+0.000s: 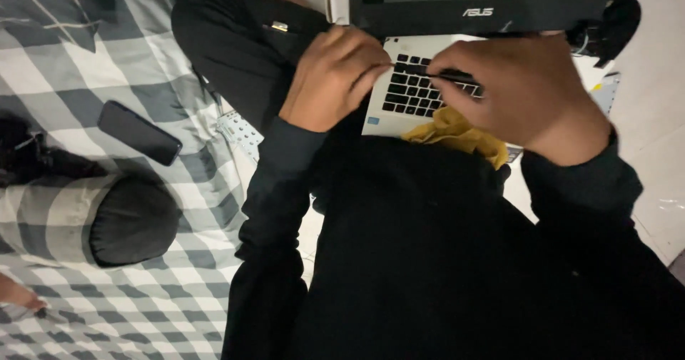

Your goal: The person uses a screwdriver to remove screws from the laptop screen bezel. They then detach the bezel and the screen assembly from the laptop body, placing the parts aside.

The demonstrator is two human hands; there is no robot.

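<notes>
A white laptop [410, 117] with black keys lies open on my lap, its dark screen [485, 0] tilted up at the top. My right hand [521, 89] grips a thin black tool [446, 76] whose tip rests on the keyboard. My left hand [332, 74] is curled at the keyboard's left edge, fingertips touching the tool's tip or a key; I cannot tell which. A yellow cloth [457, 135] lies on the laptop's near edge, under my right hand.
A grey and white checked bedsheet [178, 288] covers the bed to the left. On it lie a black phone [139, 133], a bolster pillow [93, 221] with a dark end and a small white perforated part [239, 130]. Pale floor [649, 117] shows at the right.
</notes>
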